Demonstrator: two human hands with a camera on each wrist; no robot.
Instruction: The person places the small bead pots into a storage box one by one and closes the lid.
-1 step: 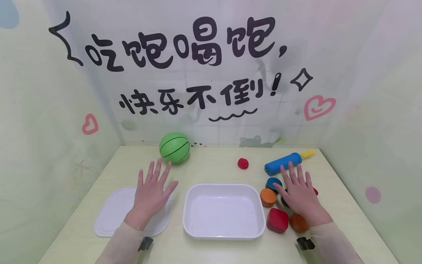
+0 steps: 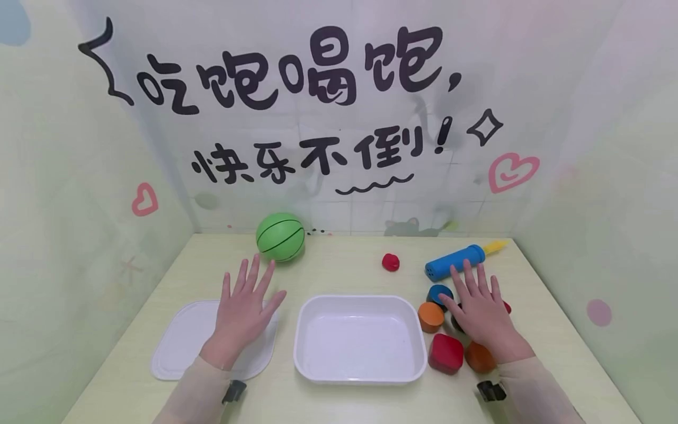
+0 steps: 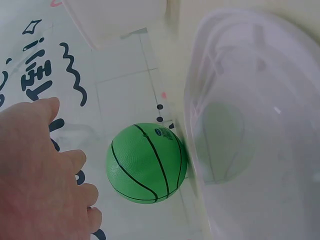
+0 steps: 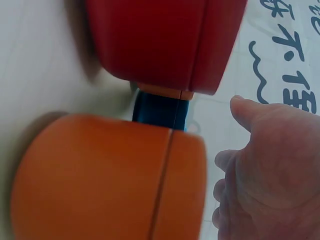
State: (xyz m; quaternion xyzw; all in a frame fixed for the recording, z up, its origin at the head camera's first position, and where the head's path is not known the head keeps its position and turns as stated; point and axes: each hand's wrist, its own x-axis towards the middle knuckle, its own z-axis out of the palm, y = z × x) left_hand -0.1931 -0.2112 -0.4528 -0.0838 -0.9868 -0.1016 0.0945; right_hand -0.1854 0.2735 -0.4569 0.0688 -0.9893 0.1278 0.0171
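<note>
My left hand has its fingers spread and straight, over the white lid, which it partly hides. In the left wrist view a green ball with black lines lies past that hand. On the other side my right hand, fingers likewise spread, is above a cluster of small rounded containers. Those in sight are a blue one, an orange one, a red one and a darker orange one. Black and red pieces are mostly hidden under the hand. Neither hand holds anything.
Between the hands stands a white rectangular tray. A blue hand pump with a yellow nozzle lies at the back right, beyond the right fingertips. To its left is a small red object. Printed cloth walls enclose the table's back and sides.
</note>
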